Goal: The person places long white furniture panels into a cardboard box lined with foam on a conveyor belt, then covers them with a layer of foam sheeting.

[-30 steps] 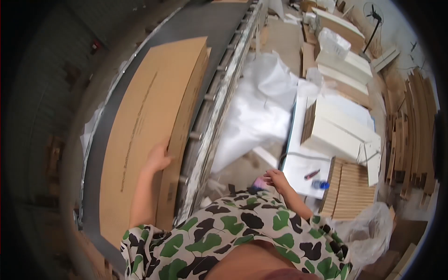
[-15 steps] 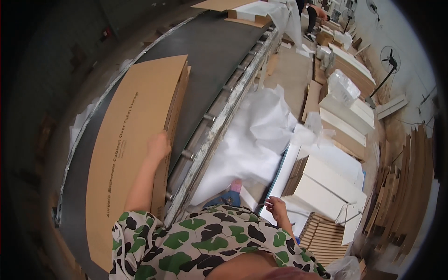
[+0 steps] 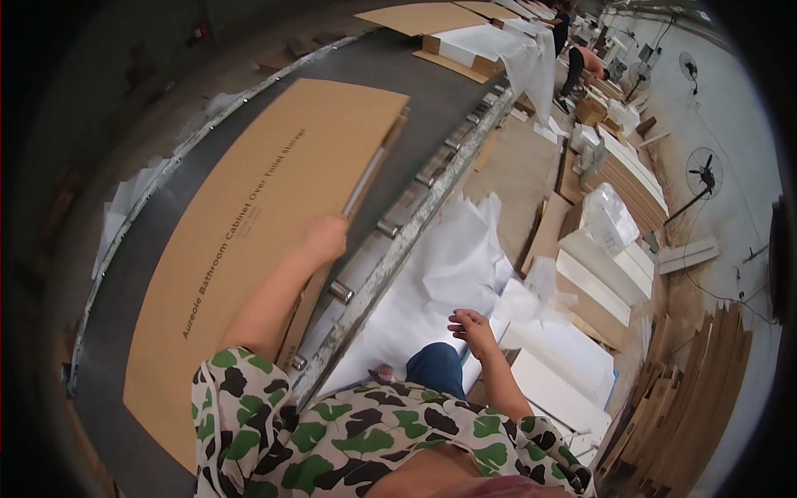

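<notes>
A long, flat cardboard box point(image 3: 249, 216) with dark print on its top lies on the dark conveyor belt point(image 3: 448, 100). My left hand point(image 3: 325, 239) is closed on the box's right edge, with the fingertips hidden over the side. A narrow strip of something pale shows in the gap along that edge, beyond my hand. To the right of the conveyor, my right hand point(image 3: 471, 329) hangs in the air with its fingers loosely apart and nothing in it. White foam sheeting point(image 3: 440, 257) lies below and beyond it.
A metal conveyor rail point(image 3: 398, 249) with rollers runs beside the box. Another opened carton point(image 3: 457, 46) sits farther up the belt. White panels point(image 3: 564, 365), flattened cardboard point(image 3: 689, 398) and a standing fan point(image 3: 704, 176) line the right side. Two people point(image 3: 577, 70) work far off.
The box has shifted up along the belt and rightward with my left hand still on its edge. My right hand has risen slightly and moved left. My leg has stepped, and the view has turned.
</notes>
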Demonstrator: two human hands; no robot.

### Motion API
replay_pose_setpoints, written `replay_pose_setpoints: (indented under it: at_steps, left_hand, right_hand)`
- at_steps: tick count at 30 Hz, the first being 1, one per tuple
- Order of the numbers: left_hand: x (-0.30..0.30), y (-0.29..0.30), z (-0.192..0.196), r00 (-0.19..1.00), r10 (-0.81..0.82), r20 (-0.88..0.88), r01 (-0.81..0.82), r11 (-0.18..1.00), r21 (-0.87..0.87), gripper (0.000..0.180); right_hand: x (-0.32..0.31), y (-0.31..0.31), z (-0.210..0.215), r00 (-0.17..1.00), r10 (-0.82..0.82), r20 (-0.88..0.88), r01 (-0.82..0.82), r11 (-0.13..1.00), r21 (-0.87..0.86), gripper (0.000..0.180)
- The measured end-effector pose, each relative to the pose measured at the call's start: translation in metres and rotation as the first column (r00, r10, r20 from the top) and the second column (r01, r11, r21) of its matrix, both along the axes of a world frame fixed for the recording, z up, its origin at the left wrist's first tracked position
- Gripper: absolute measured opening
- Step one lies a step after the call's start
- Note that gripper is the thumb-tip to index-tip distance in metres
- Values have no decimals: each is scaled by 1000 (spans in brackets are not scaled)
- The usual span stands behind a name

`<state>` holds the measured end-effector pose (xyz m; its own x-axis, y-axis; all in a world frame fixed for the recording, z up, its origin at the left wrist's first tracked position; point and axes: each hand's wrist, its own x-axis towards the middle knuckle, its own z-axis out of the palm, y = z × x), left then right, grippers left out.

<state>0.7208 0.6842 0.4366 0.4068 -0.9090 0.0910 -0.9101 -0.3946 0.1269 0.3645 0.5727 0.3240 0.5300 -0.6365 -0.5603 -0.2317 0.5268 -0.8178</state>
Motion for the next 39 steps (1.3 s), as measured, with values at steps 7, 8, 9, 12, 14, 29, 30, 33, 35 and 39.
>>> replay_pose_setpoints:
  at_steps: [7, 8, 9, 12, 14, 29, 30, 33, 35, 39]
  left_hand:
    - [-47, -36, -12, 999, 51, 2, -51, 997, 58, 18]
    - [-55, -35, -10, 995, 101, -14, -98, 988, 119, 19]
    - [-57, -31, -21, 995, 45, 85, -38, 996, -78, 18]
    - [-83, -30, 5, 987, 154, -46, -155, 988, -5, 17]
    - [-95, -31, 2, 967, 251, -38, -254, 962, -97, 16]
    - [-135, -43, 35, 765, 642, 48, -534, 674, -511, 43]
    - [-132, -34, 40, 687, 715, 131, -578, 646, -499, 39]
    - [-98, 25, 36, 529, 715, 457, -576, 698, -425, 34]
    - [-76, 53, 69, 490, 706, 512, -558, 705, -438, 33]
    - [-26, 65, 137, 331, 619, 712, -222, 785, -579, 25]
  right_hand:
    - [101, -137, 17, 935, 253, 248, -241, 967, -79, 27]
    - [125, -154, 43, 953, 178, 246, -157, 982, -103, 30]
    - [145, -184, 45, 966, 96, 241, -69, 991, -118, 31]
    - [191, -296, 38, 945, 9, 326, 44, 987, -156, 52]
    - [216, -352, 53, 971, 99, 217, -39, 964, -262, 65]
    - [300, -487, 98, 725, 89, 683, -59, 996, -67, 40]
    - [294, -477, 121, 700, 125, 703, -130, 990, -47, 41]
    - [284, -454, 155, 612, 120, 782, -199, 980, 6, 46]
    - [279, -425, 158, 622, 101, 776, -189, 982, 24, 48]
    - [270, -298, 158, 721, 504, 476, -319, 851, -418, 41]
